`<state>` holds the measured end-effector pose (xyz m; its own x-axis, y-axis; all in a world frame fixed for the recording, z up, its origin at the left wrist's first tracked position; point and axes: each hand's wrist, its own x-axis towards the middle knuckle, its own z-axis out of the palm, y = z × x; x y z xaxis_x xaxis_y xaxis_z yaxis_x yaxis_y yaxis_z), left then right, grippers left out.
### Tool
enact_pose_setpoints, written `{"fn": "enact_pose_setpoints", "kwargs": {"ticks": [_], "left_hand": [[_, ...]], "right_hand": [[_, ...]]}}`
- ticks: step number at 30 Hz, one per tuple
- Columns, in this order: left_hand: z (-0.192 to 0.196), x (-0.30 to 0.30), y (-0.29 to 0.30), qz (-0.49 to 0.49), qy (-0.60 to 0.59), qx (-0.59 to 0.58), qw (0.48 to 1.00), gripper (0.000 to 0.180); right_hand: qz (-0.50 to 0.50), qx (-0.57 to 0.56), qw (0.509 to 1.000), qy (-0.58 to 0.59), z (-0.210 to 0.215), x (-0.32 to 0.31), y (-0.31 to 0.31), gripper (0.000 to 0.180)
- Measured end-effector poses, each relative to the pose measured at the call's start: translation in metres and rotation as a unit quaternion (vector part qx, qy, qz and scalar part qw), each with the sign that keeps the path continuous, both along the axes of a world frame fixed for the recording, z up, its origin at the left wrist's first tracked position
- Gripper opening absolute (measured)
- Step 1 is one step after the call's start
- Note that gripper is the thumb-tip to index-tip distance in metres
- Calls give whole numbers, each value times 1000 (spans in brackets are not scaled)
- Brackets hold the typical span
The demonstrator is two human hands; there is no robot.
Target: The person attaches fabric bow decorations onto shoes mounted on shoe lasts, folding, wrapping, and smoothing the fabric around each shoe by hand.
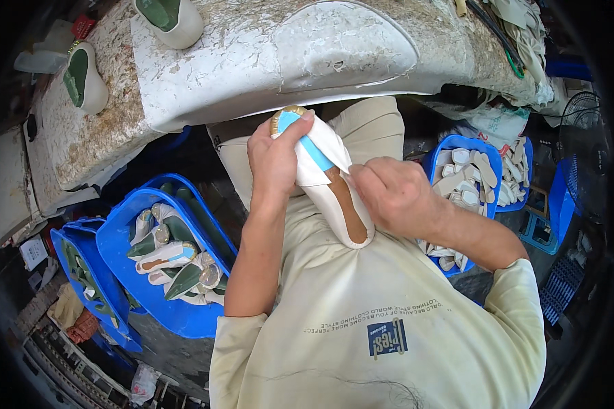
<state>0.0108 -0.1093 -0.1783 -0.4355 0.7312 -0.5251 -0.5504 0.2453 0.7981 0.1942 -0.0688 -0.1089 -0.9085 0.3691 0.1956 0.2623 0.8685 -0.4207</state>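
Note:
A cream shoe upper on a last (346,208) is held sole side up over my lap, its heel end against my shirt. Its underside shows a brown insole, a light-blue strip and gold pleats around the toe. My left hand (271,163) wraps around the toe end, thumb pressed on the blue part. Fingers of my right hand (397,194) are closed in a pinch at the loose cream edge midway along the shoe. That edge stands partly away from the insole. My right fingertips are partly hidden against the shoe's side.
A stained workbench (218,75) spans the far side, with cream shoes on green lasts (86,76) at its left. A blue bin (126,238) of lasted shoes stands left. Another blue bin (457,146) holding cream pieces is right, near a black fan (583,153).

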Motion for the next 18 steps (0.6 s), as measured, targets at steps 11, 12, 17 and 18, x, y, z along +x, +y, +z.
{"fn": "enact_pose_setpoints", "kwargs": {"ticks": [11,12,17,18], "left_hand": [[13,-12,-8,-29,-47,57,997,33],[19,-17,-9,-39,-44,84,995,33],[15,-48,-33,-65,-64,133,987,36],[14,-52,-37,-63,-63,134,987,36]], "right_hand": [[98,-11,991,-93,-21,-31,-60,35],[98,-24,994,-39,-17,-32,-57,32],[-10,-128,985,114,-2,-28,-50,26],[-85,-175,967,163,-10,-32,-48,36]]}}
